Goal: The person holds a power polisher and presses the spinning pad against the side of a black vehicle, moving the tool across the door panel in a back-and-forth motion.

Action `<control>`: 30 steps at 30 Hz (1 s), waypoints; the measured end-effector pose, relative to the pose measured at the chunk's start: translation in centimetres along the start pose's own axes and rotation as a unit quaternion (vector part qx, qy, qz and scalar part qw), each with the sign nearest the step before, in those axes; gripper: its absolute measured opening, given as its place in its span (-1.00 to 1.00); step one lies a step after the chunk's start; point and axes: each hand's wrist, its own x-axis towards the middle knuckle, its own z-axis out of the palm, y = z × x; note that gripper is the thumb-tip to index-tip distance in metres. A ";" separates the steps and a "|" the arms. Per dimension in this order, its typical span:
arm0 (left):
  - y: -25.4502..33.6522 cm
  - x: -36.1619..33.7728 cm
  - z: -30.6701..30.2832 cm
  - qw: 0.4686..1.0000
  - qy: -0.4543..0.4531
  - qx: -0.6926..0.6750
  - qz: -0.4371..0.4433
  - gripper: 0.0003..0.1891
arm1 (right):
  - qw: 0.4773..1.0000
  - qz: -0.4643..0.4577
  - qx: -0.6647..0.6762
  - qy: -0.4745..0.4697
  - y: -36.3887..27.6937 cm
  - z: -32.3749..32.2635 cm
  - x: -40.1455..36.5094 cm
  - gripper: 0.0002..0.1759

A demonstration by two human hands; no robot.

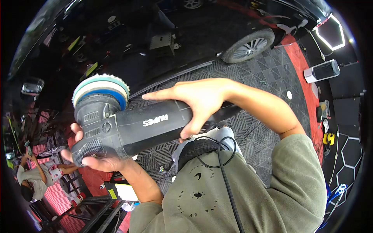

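Observation:
A black polisher (155, 122) marked RUPES lies across the middle of the head view. Its round pad (101, 86), with pale, blue and teal layers, faces up and away at the left end, close to the glossy black car panel (128, 50); whether they touch I cannot tell. Cupped round the polisher's head from below is my left hand (103, 162), fingertips showing on its far side. My right hand (204, 99) grips the rear of the body, thumb on the near side and index finger stretched along the top. A black cable (229, 190) hangs over my shirt.
The car's wheel (250, 46) stands at the upper right above grey floor tiles (272, 81). Another person (37, 178) is at the lower left with a tool in hand. Dark frames stand at the bottom left. A silver-black unit (322, 71) is at the right.

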 end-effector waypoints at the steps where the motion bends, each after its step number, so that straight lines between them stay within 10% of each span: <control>1: 0.3 -0.3 1.5 0.998 0.027 0.026 0.040 -0.18 | 1.000 0.010 0.004 0.005 -0.5 -0.5 -0.7 0.19; 4: 1.5 -6.8 9.6 0.996 -0.006 0.025 0.086 -0.17 | 0.997 -0.060 -0.011 0.053 1.7 -2.3 -9.5 0.30; 8: -0.5 -20.8 19.3 0.949 -0.162 -0.254 -0.095 -0.15 | 0.980 -0.160 -0.029 0.119 5.9 -3.4 -19.9 0.39; 11: -0.6 -26.6 23.9 0.912 -0.193 -0.317 -0.177 -0.12 | 0.999 0.004 0.004 0.042 4.8 -4.5 -24.8 0.42; 18: 4.6 -24.3 25.3 0.908 -0.173 -0.339 -0.176 -0.06 | 0.962 -0.045 0.236 0.131 11.0 -9.8 -37.2 -0.01; 21: 8.8 -20.9 24.8 0.942 -0.145 -0.267 -0.145 -0.07 | 0.918 -0.062 0.320 0.226 22.3 -8.3 -42.7 0.13; 25: 13.0 -16.7 23.8 0.995 0.026 -0.093 0.004 -0.06 | 0.965 -0.120 0.203 0.112 25.6 1.3 -36.8 0.49; 30: 17.2 -12.7 19.7 0.985 0.095 -0.017 0.140 -0.08 | 0.940 0.078 0.175 0.284 24.0 5.5 -25.4 0.16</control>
